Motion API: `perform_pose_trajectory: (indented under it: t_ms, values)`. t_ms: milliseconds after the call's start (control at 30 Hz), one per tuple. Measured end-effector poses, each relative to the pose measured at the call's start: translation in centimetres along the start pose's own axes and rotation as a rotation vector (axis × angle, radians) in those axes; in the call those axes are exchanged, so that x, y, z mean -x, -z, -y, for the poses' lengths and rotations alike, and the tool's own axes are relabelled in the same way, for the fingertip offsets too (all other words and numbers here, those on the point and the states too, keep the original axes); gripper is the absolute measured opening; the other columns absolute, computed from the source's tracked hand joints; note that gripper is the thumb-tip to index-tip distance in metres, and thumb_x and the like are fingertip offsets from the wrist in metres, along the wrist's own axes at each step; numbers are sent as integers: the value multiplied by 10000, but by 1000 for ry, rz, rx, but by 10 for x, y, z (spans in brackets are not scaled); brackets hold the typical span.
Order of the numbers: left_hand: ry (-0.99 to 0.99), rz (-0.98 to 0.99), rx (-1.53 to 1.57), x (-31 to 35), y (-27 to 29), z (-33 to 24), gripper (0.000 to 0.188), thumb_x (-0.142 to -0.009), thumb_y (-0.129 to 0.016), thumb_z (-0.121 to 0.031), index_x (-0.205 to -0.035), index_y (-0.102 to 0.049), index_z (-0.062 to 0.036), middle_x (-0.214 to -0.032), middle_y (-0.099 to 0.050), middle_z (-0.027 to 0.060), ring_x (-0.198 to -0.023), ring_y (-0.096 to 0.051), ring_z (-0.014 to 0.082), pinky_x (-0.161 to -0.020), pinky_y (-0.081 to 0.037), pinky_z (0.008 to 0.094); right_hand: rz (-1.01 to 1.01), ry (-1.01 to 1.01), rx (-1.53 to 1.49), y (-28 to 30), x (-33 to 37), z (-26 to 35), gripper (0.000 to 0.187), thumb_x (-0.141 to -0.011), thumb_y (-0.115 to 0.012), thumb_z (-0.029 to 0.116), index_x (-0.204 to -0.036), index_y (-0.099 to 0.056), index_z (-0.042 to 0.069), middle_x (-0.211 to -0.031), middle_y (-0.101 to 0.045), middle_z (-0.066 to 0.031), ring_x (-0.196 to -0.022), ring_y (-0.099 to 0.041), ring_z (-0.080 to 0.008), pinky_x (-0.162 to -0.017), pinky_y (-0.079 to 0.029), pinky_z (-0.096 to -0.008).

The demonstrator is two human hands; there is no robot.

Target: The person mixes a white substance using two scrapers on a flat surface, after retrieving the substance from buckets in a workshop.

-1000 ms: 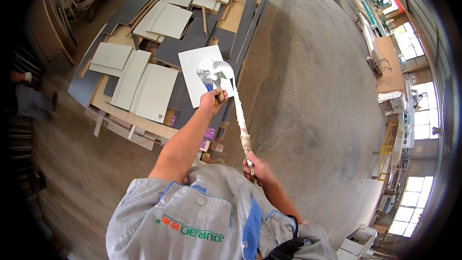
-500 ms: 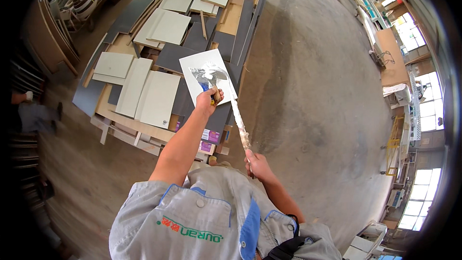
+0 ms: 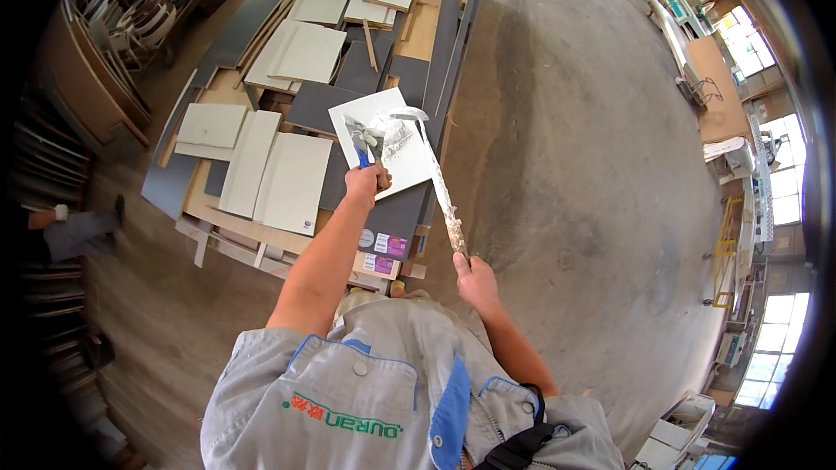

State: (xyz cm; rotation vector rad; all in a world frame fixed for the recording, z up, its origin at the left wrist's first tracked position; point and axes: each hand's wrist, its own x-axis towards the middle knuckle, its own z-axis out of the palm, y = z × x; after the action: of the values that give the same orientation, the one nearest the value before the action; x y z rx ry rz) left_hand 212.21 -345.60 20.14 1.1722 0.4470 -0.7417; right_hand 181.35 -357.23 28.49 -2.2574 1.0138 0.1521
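Note:
My left hand (image 3: 367,181) is closed around the handles of what look like two putty knives (image 3: 362,157), one blue-handled, the other brownish. Their blades are over a square white panel (image 3: 409,176), close to a smear of white paste (image 3: 396,135). Lower right, my right hand (image 3: 476,283) grips the brownish end of a long, paste-coated stick (image 3: 441,191). The stick slants up past the panel's right edge, and its far end bends left over the panel. I cannot tell whether the blades touch the panel.
Under the panel lies a wide stack of dark and wood-coloured boards (image 3: 326,107), with pale panels (image 3: 294,183) laid over it. Concrete floor (image 3: 566,165) stretches right toward benches by the windows. Another person (image 3: 74,231) is at the far left, near racks of boards.
My left hand has shifted slightly left and down with the knives. My right hand has moved a little up and right, and the stick's bent end now shows clearly.

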Motion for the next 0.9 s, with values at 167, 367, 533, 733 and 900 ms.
perform_pose_trajectory:
  t_ms: [167, 367, 533, 733, 900]
  values:
    - [16, -24, -103, -15, 11, 0, 205, -815, -633, 21, -1003, -578, 83, -897, -657, 178, -771, -697, 300, -672, -620, 421, 344, -276, -718, 32, 22, 30, 469, -1000, -550, 462, -839, -571, 22, -604, -550, -54, -470, -538, -158, -473, -423, -307]
    - [117, 32, -142, -29, 22, 32, 120, -797, -675, -12, -869, -601, 49, -802, -636, 140, -686, -660, 253, -609, -586, 386, 498, -323, -888, 46, 28, 37, 383, -980, -605, 388, -784, -539, 65, -584, -524, -23, -457, -502, -127, -455, -388, -286]
    - [238, 27, 13, -58, 25, 78, 139, -808, -694, -48, -914, -616, -5, -818, -640, 98, -722, -658, 222, -623, -603, 387, 652, -359, -1018, 54, 24, 33, 308, -956, -643, 275, -746, -510, 92, -598, -512, -17, -480, -506, -134, -472, -398, -295]
    - [295, 36, 203, -88, 19, 125, 186, -811, -716, -64, -956, -613, -12, -841, -637, 98, -741, -660, 222, -641, -621, 401, 589, -444, -919, 76, 16, 41, 305, -931, -674, 281, -746, -524, 89, -607, -514, -17, -495, -513, -139, -490, -411, -303]
    - [356, -107, 224, -94, 19, 148, 270, -808, -779, -138, -968, -614, 3, -891, -629, 123, -747, -661, 245, -600, -620, 403, 628, -405, -873, 81, 2, 38, 288, -931, -672, 272, -762, -530, 88, -609, -516, -13, -504, -522, -137, -495, -413, -302]
